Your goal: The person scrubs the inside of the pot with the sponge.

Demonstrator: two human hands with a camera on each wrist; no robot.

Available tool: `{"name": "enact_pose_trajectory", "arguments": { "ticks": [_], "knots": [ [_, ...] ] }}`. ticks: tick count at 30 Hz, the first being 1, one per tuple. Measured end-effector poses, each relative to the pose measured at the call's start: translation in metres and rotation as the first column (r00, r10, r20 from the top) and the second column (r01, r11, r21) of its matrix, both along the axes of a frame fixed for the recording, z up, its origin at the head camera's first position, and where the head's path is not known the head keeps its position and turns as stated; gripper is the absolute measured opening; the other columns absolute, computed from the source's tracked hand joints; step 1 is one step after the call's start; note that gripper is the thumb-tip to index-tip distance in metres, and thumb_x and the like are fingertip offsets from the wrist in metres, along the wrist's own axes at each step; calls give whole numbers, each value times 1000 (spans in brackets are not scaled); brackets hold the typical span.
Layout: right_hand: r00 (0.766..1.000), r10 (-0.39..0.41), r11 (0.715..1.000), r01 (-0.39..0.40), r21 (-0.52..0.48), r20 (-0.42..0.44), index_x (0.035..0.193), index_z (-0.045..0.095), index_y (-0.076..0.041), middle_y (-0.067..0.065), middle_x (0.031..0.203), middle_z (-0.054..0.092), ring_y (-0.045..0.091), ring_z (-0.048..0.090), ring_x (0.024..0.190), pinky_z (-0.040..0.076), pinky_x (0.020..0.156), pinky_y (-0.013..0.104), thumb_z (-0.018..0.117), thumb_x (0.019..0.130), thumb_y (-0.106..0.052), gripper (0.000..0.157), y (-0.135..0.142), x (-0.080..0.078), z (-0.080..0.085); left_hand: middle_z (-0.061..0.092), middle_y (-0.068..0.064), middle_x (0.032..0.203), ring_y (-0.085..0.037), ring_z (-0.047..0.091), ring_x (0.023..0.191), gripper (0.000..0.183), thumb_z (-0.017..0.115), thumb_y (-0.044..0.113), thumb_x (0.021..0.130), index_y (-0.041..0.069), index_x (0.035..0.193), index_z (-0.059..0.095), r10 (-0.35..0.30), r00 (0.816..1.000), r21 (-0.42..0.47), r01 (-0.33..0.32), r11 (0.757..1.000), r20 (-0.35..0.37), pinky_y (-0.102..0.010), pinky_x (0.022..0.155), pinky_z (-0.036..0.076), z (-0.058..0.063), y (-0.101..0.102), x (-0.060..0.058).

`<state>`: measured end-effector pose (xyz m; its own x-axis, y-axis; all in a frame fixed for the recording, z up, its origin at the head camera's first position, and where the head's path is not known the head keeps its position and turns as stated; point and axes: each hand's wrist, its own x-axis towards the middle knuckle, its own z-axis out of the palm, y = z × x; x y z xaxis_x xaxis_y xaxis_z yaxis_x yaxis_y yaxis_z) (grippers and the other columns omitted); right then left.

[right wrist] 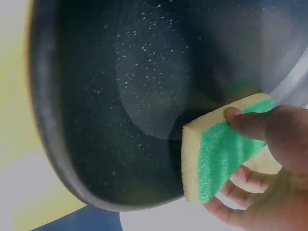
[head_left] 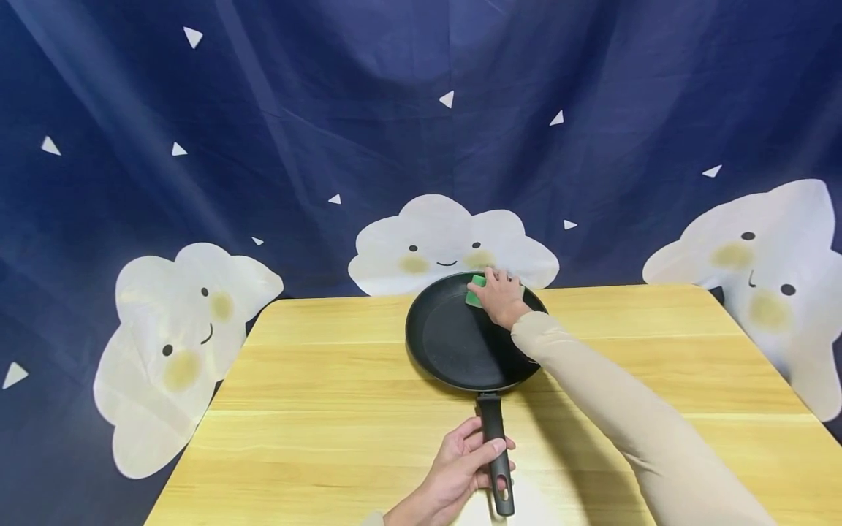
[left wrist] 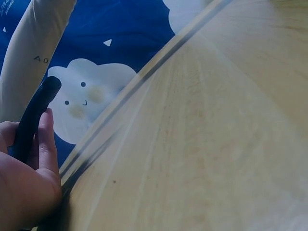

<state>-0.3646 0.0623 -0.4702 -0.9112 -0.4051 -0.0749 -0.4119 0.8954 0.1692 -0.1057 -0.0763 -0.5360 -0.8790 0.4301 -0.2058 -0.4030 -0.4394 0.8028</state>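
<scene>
A black frying pan [head_left: 460, 343] is held above the wooden table, its handle pointing toward me. My left hand [head_left: 460, 460] grips the handle [head_left: 493, 431], thumb on top and fingers beneath; the left wrist view shows the handle's end [left wrist: 48, 89] rising past the fingers. At the pan's far inner side, my right hand [head_left: 502, 298] holds a sponge [right wrist: 219, 149] with a green scouring face and a pale yellow body. In the right wrist view the thumb lies on the sponge's edge and the other fingers reach round its lower side. Small whitish specks dot the pan's dark inner surface.
The light wooden table [head_left: 316, 394] extends to both sides beneath the pan. Behind its far edge hangs a dark blue curtain [head_left: 368, 109] printed with white clouds and triangles. My right sleeve crosses over the right part of the table.
</scene>
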Motion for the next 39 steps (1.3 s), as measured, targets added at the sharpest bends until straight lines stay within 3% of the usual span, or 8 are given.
{"name": "enact_pose_trajectory", "arguments": {
  "ticks": [5, 10, 20, 25, 31, 39],
  "knots": [
    [999, -25, 1000, 25, 8, 31, 144, 47, -22, 28, 135, 40, 49, 47, 117, 51, 89, 63, 67, 98, -10, 51, 5, 5, 2, 71, -14, 112, -19, 71, 83, 54, 70, 6, 96, -8, 142, 44, -4, 1000, 8, 4, 1000, 7, -25, 59, 61, 0, 0, 0],
    [997, -60, 998, 57, 39, 56, 150, 44, -25, 29, 137, 39, 50, 46, 120, 50, 89, 63, 62, 101, -12, 54, 10, 6, 1, 72, -13, 111, -19, 72, 84, 55, 71, 6, 95, -7, 141, 44, -5, 1000, 7, 5, 1000, 11, -25, 59, 61, 0, 0, 0],
    [995, -56, 998, 53, 42, 87, 156, 44, -23, 30, 141, 43, 48, 45, 123, 50, 92, 63, 60, 101, -6, 60, 18, 19, 9, 72, -14, 111, -19, 72, 83, 55, 71, 6, 95, -7, 141, 45, -6, 1000, 5, 5, 1000, 21, -25, 59, 60, 1, 0, 0],
    [994, -45, 999, 42, 35, 100, 155, 46, -22, 28, 136, 48, 47, 46, 123, 49, 93, 64, 64, 98, -3, 63, 23, 25, 11, 72, -14, 111, -20, 72, 84, 55, 71, 7, 95, -6, 141, 45, -9, 1000, 0, 9, 1000, 24, -25, 59, 60, 1, 0, 0],
    [992, -36, 999, 31, 40, 124, 156, 45, -20, 26, 134, 50, 47, 47, 125, 50, 93, 61, 59, 100, -1, 61, 25, 34, 17, 72, -13, 111, -18, 72, 83, 55, 71, 7, 95, -6, 142, 45, -10, 1000, 1, 10, 1000, 21, -25, 59, 61, 2, -1, 0],
    [983, -17, 1000, 12, 27, 182, 157, 44, -19, 25, 131, 52, 43, 52, 110, 54, 81, 54, 59, 100, -1, 62, 29, 45, 22, 71, -14, 111, -19, 72, 83, 55, 71, 7, 95, -6, 141, 45, -7, 1000, 3, 7, 1000, 28, -25, 59, 61, 2, -2, 0]
  ]
}}
